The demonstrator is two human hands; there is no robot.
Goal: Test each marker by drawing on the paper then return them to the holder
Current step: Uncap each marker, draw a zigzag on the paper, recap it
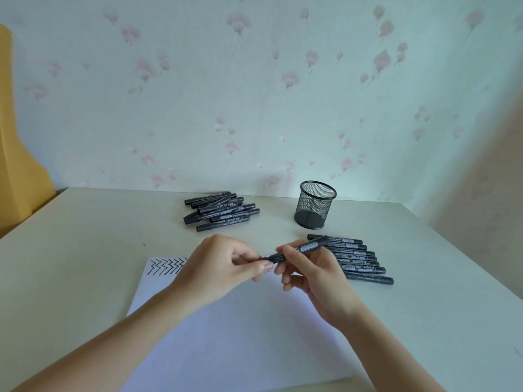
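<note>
A black marker (307, 246) is held above the white paper (232, 335). My right hand (311, 273) grips its barrel. My left hand (226, 264) pinches the marker's left end, where the cap sits. Black zigzag lines (167, 266) are drawn in the paper's far left corner. A black mesh holder (315, 205) stands upright behind the hands, with no markers showing inside. A pile of several black markers (220, 211) lies at the back centre. Another row of several markers (359, 260) lies to the right of my right hand.
The pale table (85, 250) meets a flowered wall at the back. An orange object (17, 165) stands beyond the table's left edge. The table's right edge runs diagonally past the marker row.
</note>
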